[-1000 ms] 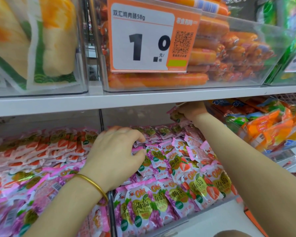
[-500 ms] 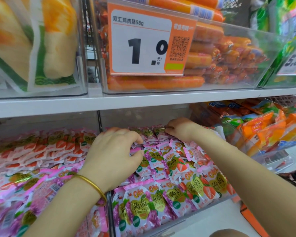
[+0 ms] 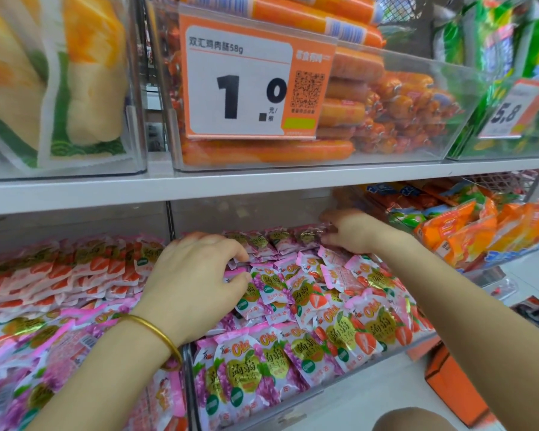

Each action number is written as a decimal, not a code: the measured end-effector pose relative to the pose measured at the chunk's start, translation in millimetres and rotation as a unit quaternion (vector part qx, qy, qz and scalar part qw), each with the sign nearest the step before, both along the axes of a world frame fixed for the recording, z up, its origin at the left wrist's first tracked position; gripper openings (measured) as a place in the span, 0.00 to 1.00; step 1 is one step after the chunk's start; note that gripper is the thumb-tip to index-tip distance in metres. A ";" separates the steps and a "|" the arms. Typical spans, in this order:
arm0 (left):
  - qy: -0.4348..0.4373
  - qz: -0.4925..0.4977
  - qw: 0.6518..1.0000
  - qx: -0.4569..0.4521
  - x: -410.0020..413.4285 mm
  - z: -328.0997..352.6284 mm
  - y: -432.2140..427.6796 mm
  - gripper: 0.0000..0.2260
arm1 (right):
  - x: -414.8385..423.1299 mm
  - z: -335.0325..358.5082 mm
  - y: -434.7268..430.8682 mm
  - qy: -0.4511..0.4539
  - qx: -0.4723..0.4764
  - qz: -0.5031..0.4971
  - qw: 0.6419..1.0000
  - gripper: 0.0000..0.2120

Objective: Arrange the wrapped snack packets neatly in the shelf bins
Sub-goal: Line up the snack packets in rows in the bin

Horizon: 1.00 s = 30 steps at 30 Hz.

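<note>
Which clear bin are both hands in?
The lower middle bin, holding pink wrapped packets, beneath orange sausages; left hand and right hand touch no other.

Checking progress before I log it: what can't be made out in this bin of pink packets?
- Head view: packets under the left hand, hidden by it; grip unclear.
- Head view: right hand at the back row, motion-blurred; grip unclear.
- Head view: price tag at right, small print blurred.

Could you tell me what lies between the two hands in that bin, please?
In the head view, a row of purple jelly packets fills the gap between the left hand and the right hand.
</note>
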<state>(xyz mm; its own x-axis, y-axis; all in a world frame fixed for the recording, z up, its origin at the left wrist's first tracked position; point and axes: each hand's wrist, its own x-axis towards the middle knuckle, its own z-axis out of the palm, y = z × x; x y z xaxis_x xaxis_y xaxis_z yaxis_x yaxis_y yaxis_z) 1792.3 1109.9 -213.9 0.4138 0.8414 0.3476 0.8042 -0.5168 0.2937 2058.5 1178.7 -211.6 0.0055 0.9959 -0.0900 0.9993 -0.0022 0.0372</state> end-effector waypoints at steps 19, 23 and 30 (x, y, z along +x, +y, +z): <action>0.024 0.003 1.000 -0.002 -0.5 0.5 0.5 0.13 | 26.5 16.9 -38.4 0.171 0.196 -0.083 0.962 0.15; 0.022 0.004 1.000 -0.001 -0.8 0.3 0.3 0.13 | 8.5 7.6 -24.5 0.012 0.043 -0.134 0.990 0.18; 0.023 0.002 1.000 0.001 -1.0 1.0 -0.3 0.13 | 9.6 -6.9 -25.3 -0.004 0.105 -0.175 0.979 0.04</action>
